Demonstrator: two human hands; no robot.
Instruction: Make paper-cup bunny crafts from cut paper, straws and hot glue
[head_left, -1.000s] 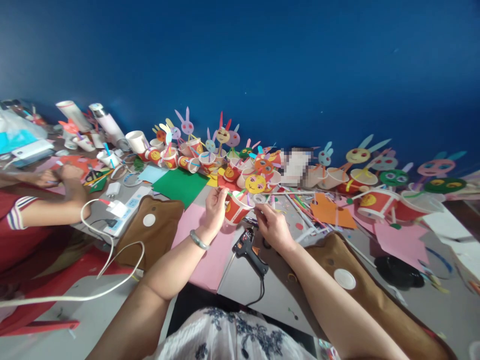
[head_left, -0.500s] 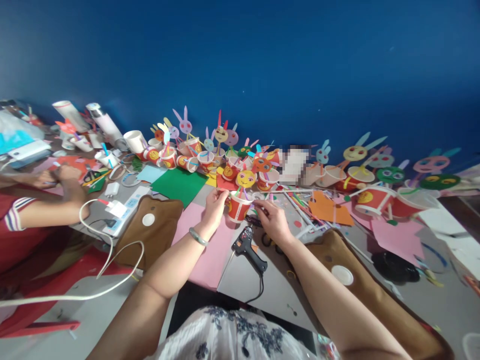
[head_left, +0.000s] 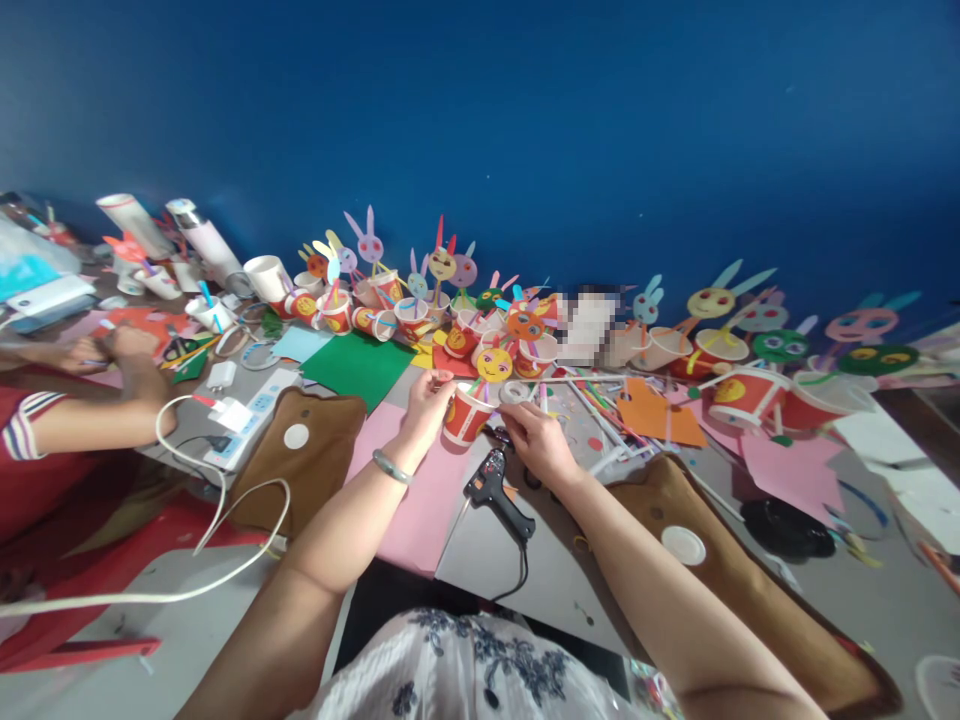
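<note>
Pinching the red paper cup near its rim, the left hand has thumb and fingers nearly closed; the right hand has its fingers bunched at the opposite side (whether on the cup or a small piece, I cannot tell). The cup tilts slightly between them, just beyond the glue gun. Too hard a squeeze could buckle the thin wall and skew the yellow face above it; dipping either hand could brush the possibly hot nozzle.
</note>
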